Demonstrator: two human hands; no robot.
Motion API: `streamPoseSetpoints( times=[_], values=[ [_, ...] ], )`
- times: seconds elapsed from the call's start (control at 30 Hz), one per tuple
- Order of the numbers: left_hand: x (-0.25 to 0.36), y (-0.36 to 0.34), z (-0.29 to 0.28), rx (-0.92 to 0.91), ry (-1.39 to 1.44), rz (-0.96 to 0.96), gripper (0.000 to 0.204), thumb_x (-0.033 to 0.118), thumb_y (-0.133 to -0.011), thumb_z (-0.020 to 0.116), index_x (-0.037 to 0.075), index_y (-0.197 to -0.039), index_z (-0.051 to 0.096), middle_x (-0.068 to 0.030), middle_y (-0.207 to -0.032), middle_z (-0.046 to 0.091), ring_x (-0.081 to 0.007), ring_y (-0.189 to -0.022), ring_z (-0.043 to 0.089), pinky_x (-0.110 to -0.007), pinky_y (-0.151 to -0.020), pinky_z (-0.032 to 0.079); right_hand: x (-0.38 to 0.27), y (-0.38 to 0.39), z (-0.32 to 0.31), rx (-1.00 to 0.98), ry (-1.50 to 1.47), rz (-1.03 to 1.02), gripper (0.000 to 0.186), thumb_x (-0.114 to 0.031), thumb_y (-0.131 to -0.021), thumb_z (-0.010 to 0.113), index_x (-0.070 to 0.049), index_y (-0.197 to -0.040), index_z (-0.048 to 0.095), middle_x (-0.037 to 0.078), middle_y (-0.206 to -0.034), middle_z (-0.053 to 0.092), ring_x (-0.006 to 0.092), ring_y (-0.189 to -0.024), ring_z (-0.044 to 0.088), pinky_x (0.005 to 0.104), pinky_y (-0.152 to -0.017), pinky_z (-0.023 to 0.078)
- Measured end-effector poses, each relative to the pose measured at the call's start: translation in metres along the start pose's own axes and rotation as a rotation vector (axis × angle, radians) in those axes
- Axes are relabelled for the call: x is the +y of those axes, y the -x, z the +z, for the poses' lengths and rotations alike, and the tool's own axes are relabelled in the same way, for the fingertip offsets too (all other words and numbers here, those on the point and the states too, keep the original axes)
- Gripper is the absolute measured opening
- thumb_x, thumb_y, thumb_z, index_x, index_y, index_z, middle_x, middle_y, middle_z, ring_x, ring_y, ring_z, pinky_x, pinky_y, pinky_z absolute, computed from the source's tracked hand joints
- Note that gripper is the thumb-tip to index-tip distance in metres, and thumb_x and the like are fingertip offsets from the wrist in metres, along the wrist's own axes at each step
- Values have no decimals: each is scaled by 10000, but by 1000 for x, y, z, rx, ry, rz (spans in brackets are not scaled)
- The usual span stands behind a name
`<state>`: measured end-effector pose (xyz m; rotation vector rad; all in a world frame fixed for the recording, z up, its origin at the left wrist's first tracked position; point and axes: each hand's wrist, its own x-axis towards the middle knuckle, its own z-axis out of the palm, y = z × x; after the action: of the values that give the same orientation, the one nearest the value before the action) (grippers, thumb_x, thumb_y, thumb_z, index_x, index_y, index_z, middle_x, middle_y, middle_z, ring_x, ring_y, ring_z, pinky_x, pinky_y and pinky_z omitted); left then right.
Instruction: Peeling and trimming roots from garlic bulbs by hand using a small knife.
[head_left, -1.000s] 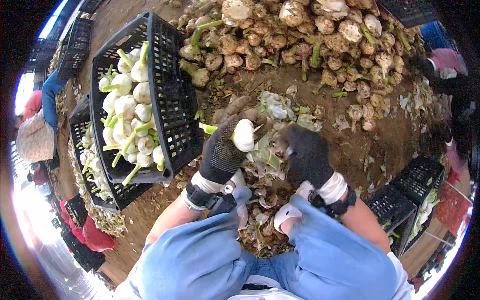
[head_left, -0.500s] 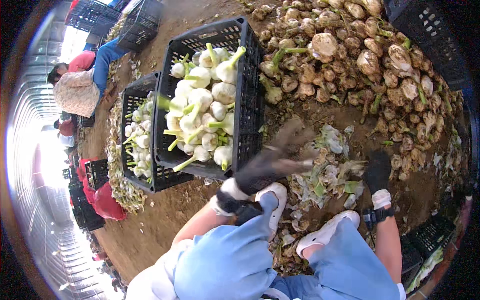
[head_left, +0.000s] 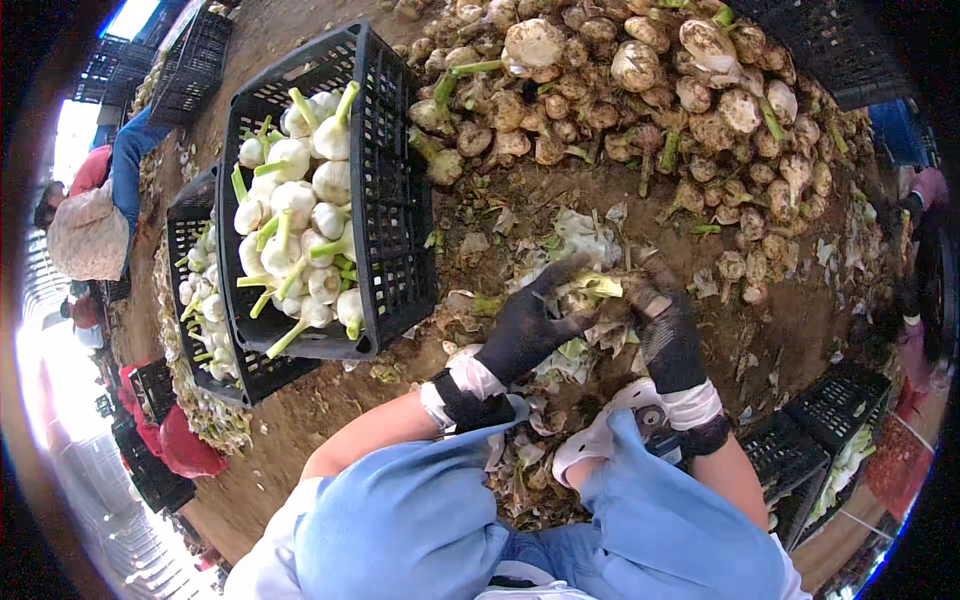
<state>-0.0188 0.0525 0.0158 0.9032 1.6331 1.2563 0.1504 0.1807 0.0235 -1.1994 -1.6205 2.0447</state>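
Note:
Both my hands wear dark gloves with white cuffs and meet above a heap of pale peelings (head_left: pixel 565 365) between my feet. A garlic bulb (head_left: pixel 597 286) with a pale green stem is held between them. My left hand (head_left: pixel 533 322) closes on one side of it, fingers bent and partly blurred. The fingers of my right hand (head_left: pixel 664 325) are curled at the other end, partly hiding the bulb. Just beyond, a large pile of soil-covered garlic (head_left: pixel 640 110) spreads out. To the left, a black crate (head_left: pixel 395 200) holds clean white garlic bulbs (head_left: pixel 290 200) with trimmed green stems.
Behind the first crate stands a lower black crate (head_left: pixel 255 385) of garlic. Other black crates sit at the lower right (head_left: pixel 845 405) and top right (head_left: pixel 830 50). Co-workers (head_left: pixel 90 235) sit at the far left; a pink sleeve (head_left: pixel 930 187) shows at the right.
My left hand has come away from beside the crate, and my right from near the dirty pile. They now meet on a garlic bulb. The whole view has shifted rightward.

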Motion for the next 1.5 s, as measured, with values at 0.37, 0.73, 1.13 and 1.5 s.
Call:
streamPoseSetpoints(
  times=[0.37,0.73,1.13,1.5],
  values=[
    [14,-2,1,-42,135,-86,960,171,-701,869,70,-1483,321,-148,-1481,403,-244,-1333,415,-370,-1100,359,10,3,10,-100,257,-209,323,-202,-919,629,13,-1159,636,126,-1103,673,204,-996,628,340,-886,481],
    [16,2,-3,-34,-1,-33,877,180,-746,829,52,-1469,350,-133,-1478,429,-229,-1336,421,-365,-1097,352,7,9,12,-36,462,-305,335,-165,-869,595,0,-1158,629,187,-1089,674,356,-1004,639,399,-909,493],
    [2,14,-7,-115,314,-140,594,289,-985,540,40,-1477,320,-165,-1417,483,-263,-1278,493,-370,-1061,395,-15,11,16,-137,310,-187,339,-259,-913,650,8,-1120,637,113,-1052,677,201,-946,621,353,-869,485],
    [13,2,-20,-8,30,-121,707,363,-856,703,77,-1423,392,-131,-1323,545,-282,-1200,540,-409,-1000,448,10,8,5,-54,-222,180,299,-217,-988,544,-20,-1200,619,66,-1037,678,165,-920,651,295,-813,526]
  ],
)
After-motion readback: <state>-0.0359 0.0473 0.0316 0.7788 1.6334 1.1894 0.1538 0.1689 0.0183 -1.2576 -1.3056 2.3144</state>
